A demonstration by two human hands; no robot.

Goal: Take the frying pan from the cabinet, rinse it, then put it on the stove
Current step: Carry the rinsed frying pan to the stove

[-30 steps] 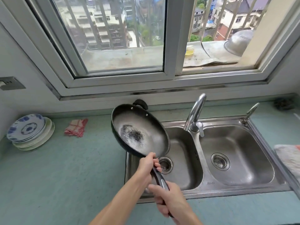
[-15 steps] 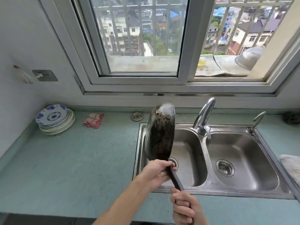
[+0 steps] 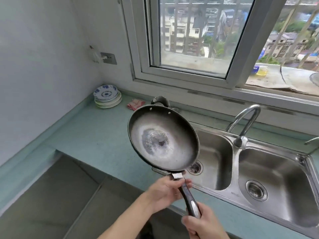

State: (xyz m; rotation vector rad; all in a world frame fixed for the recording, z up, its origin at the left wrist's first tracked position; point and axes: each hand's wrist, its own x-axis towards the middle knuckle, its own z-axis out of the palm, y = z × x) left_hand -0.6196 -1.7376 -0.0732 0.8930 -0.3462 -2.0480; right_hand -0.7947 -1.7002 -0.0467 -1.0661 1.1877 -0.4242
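Hands first: both gripping the frying pan [image 3: 164, 140] by its long dark handle [image 3: 187, 195]. Left hand [image 3: 164, 192]: wrapping fingers and thumb round the handle just below the metal bracket at the bowl. Right hand [image 3: 202, 223]: closing round the handle's tail end, nearest the body, at the bottom of the view. Holding the pan in the air, touching neither counter [image 3: 96, 135] nor sink [image 3: 212, 130], with the bowl hanging over the counter and the left edge of the left basin, the drain [image 3: 195, 168] showing just under the near rim. Running the long axis from the handle end at lower right, up and leftwards, to the small loop handle [image 3: 160, 100] on the far rim. Pointing that far rim away from the body, toward the wall under the window [image 3: 189, 75]. Tilting the inside up toward the camera, showing a dark scorched patch in the middle with a pale ring about it. Standing to the right of the pan: curved faucet [image 3: 245, 125], rising between the two basins. Sitting in the far left corner of the counter: stack of plates [image 3: 107, 99], blue-patterned on top, with a red checked cloth [image 3: 136, 104] lying near it, between plates and pan.
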